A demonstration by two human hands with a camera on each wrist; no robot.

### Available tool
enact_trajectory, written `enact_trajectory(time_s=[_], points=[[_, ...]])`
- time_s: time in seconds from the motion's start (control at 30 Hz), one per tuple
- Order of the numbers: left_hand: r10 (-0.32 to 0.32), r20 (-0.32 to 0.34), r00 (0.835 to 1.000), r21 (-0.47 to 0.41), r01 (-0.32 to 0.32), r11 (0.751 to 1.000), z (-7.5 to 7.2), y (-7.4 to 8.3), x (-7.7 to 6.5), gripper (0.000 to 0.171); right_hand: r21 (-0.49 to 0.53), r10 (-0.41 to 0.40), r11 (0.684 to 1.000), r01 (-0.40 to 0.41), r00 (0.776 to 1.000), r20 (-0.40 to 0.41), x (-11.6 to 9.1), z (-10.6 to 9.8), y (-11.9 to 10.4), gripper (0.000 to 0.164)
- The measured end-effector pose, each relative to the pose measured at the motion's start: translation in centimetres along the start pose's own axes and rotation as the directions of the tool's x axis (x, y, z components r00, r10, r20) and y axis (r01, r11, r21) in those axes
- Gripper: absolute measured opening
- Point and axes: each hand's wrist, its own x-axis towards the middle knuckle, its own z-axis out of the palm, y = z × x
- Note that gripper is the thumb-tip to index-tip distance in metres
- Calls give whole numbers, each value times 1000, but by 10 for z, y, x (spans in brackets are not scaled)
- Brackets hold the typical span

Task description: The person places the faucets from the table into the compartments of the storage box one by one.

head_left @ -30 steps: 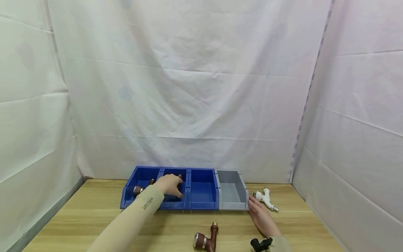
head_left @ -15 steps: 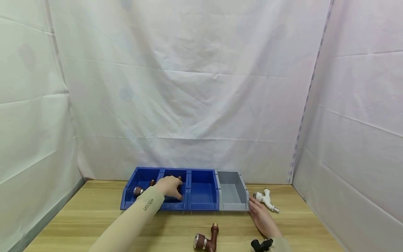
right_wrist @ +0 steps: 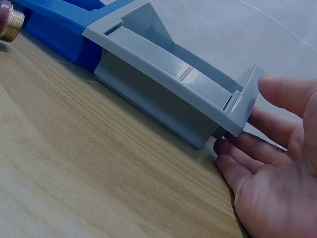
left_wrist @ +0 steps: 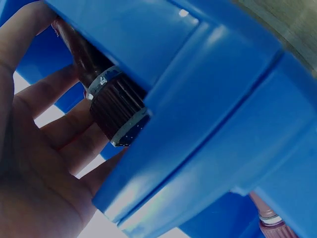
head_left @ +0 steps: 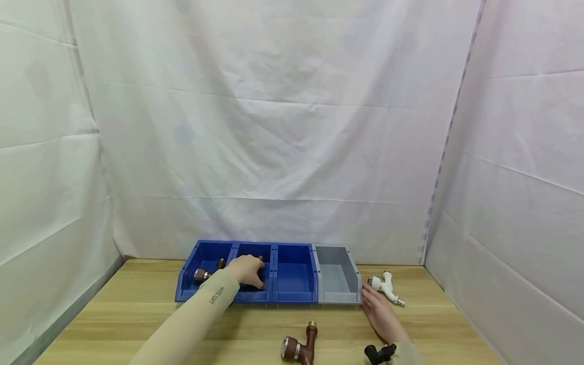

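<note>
My left hand (head_left: 245, 268) reaches into the second blue bin (head_left: 272, 274) from the left. In the left wrist view its thumb and fingers lie round a brown tap (left_wrist: 116, 101) with a ribbed knob; the bin's front wall hides part of the tap. My right hand (head_left: 382, 315) rests at the outer side of the grey bin (head_left: 339, 298), at the right end of the row. Its fingers (right_wrist: 242, 161) reach along the bin's side, and the thumb lies against the front corner.
Another brown tap (head_left: 201, 275) lies in the leftmost blue bin. On the wooden table (head_left: 255, 334) lie a brown tap (head_left: 306, 350) in front, a white tap (head_left: 387, 289) right of the grey bin, and a black fitting (head_left: 378, 354) by the right wrist. White cloth (head_left: 274, 152) hangs behind.
</note>
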Motion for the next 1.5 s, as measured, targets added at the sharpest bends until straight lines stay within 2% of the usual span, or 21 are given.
enact_trajectory(time_s=[0.23, 0.5, 0.7, 0.87, 1.33, 1.5], points=[[-4, 18, 1000, -15, 4, 1000, 2, -1, 1, 56, -7, 1, 1000, -1, 1000, -3, -1, 1, -2, 57], [-9, 25, 1000, -13, 10, 1000, -3, -5, 2, 53, 3, -17, 1000, 17, 1000, 2, 1, 6, -4, 56], [-15, 26, 1000, -24, 15, 1000, 3, -8, 8, 55, 5, -22, 1000, 23, 1000, -22, 2, 5, -3, 54], [-16, 28, 999, -32, 17, 999, 6, -8, 7, 55, 1, -14, 1000, 14, 999, -36, 1, 5, -3, 54], [-13, 34, 999, -12, 13, 1000, 8, -4, 8, 52, -6, -27, 1000, 27, 999, -29, -2, 3, -1, 55], [-20, 37, 999, -8, 20, 1000, 10, -4, 9, 52, 24, -7, 1000, 8, 999, -31, -2, 3, 0, 54]])
